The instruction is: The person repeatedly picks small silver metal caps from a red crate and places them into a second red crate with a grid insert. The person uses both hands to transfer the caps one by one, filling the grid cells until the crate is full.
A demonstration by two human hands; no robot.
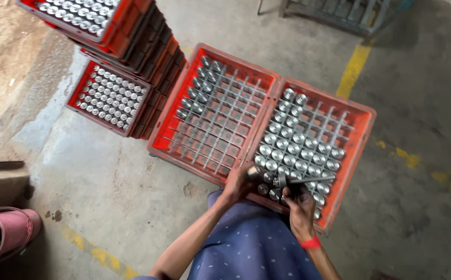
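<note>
— Now, item one: what did your left hand (235, 182) hold?

— You had it closed on a shiny metal cylinder (253, 172) at the near edge of the right crate (362, 136), its long axis roughly level, pointing right toward your right hand (298, 203).

— And that hand?

— Clamped on a dark rod-like tool (308, 180), just beside the cylinder. Round polished parts (292, 148) filled the red plastic grid; the left crate (169, 122) stood mostly bare.
</note>
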